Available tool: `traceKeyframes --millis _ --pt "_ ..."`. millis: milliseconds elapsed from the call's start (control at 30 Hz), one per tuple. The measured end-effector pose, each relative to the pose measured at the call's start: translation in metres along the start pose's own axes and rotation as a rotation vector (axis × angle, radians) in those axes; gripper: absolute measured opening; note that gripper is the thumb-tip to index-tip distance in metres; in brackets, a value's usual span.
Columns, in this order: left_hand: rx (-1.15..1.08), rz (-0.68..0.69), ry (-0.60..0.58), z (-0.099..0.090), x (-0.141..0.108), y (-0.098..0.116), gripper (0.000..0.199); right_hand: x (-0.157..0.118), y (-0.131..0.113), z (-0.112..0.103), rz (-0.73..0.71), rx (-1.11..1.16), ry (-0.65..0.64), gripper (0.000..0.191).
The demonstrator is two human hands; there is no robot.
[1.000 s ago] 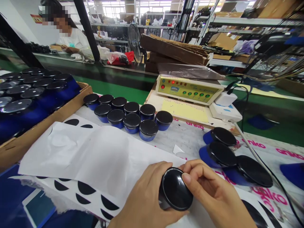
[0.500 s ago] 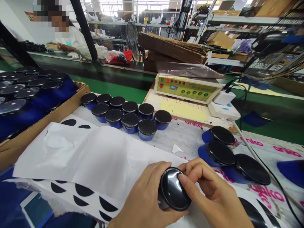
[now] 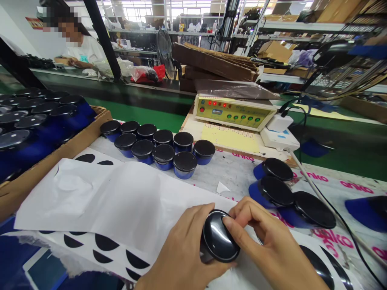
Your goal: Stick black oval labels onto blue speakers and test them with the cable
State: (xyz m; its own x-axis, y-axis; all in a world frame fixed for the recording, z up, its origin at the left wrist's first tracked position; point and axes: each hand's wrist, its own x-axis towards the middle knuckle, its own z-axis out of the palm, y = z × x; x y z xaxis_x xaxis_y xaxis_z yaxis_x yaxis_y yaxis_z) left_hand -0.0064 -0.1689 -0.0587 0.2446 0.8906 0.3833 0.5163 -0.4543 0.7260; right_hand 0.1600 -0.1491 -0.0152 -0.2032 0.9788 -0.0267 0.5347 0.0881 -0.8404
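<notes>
Sensibly, the left hand [image 3: 183, 247] is gripping the black-topped cup [image 3: 218, 241] by its sides; the right hand [image 3: 262, 237] is pinching its rim. Probably it's feeling light, stiff, slippery.

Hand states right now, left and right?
Left hand: closed around the side of a black-topped cup.
Right hand: thumb pressed on the cup's top, fingers curled; not gripping it alone.
</notes>
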Motion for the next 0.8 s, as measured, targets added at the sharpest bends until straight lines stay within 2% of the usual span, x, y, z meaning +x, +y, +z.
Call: traceKeyframes --millis 67,133,200,233,300,367,433,533,600,700,800 --pt "0.081 0.028 -0.002 -0.001 -0.001 0.001 0.087 0.004 0.001 -0.009 0.060 -0.182 -0.020 0.038" --pt "0.171 0.069 -0.029 -0.003 0.000 0.004 0.083 0.006 0.003 -0.022 0.094 -0.342 0.029 0.039" --pt "0.254 0.124 -0.071 -0.005 0.002 0.009 0.075 0.002 0.006 -0.034 0.036 -0.437 0.065 0.034" --pt "0.289 0.157 -0.097 -0.006 0.002 0.010 0.070 -0.001 0.007 -0.039 -0.032 -0.470 0.043 0.033" --pt "0.339 0.214 -0.139 -0.005 0.003 0.011 0.062 -0.009 0.007 -0.043 -0.215 -0.534 -0.072 0.041" --pt "0.350 0.248 -0.155 -0.004 0.001 0.007 0.063 -0.015 0.002 -0.041 -0.338 -0.571 -0.225 0.065" --pt "0.308 0.297 -0.129 -0.004 -0.003 -0.001 0.070 -0.015 -0.005 -0.036 -0.347 -0.522 -0.354 0.079" --pt "0.197 0.346 -0.015 -0.013 -0.010 -0.016 0.076 -0.001 -0.017 -0.030 -0.326 -0.378 -0.423 0.078" --pt "0.186 0.305 0.058 -0.023 -0.012 -0.021 0.078 0.016 -0.019 -0.028 -0.368 -0.357 -0.387 0.073" --pt "0.334 0.250 0.048 -0.030 -0.010 -0.024 0.081 0.049 -0.014 -0.022 -0.412 -0.480 -0.206 0.068" --pt "0.609 0.407 -0.016 -0.021 -0.006 -0.031 0.081 0.072 -0.010 -0.022 -0.369 -0.589 -0.065 0.067"
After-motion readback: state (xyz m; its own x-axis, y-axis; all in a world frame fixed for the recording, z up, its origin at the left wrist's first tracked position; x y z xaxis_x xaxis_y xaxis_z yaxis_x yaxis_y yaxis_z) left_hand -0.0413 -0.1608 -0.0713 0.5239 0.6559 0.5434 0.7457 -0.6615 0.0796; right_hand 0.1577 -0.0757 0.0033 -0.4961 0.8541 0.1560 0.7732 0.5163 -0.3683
